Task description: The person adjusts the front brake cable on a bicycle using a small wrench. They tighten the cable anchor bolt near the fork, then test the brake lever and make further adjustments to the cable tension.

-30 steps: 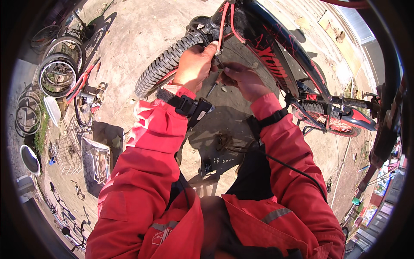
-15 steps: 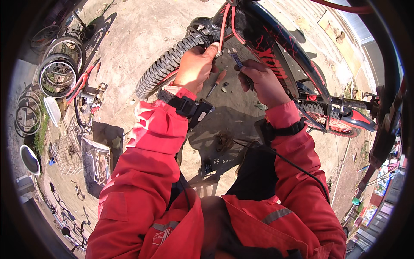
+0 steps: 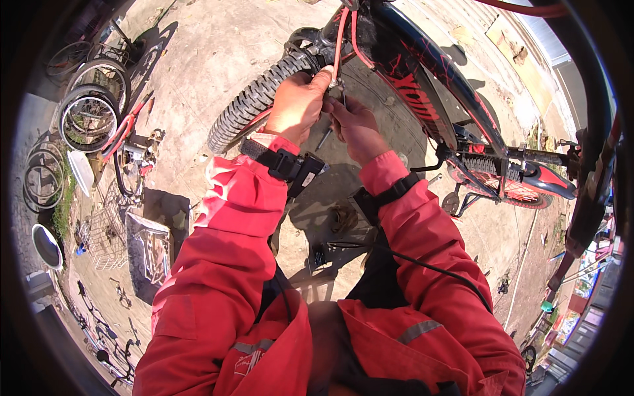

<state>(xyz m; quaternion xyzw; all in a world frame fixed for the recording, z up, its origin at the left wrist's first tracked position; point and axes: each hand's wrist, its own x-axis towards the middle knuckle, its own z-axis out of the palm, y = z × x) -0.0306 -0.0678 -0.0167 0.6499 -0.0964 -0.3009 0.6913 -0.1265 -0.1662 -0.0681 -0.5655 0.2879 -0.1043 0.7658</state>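
My left hand is closed, its thumb and fingers pinching the lower end of a red cable beside the front wheel. My right hand has come up close against it, closed round a small open-ended wrench. The wrench's jaws meet a small metal part at the cable's end; fingers hide most of both. Behind them stands the black bicycle frame with red markings. Its knobby front tyre lies just left of my left hand. On the ground below, a screwdriver shows only its shaft.
Several loose wheels and a red frame part lie at the left, near a wire basket and a white basin. The bicycle's rear wheel is at the right. A black cord trails along my right sleeve.
My right hand has moved left with the wrench, bringing its jaws to the cable's end. It now covers the screwdriver's handle. My left hand has stayed in place.
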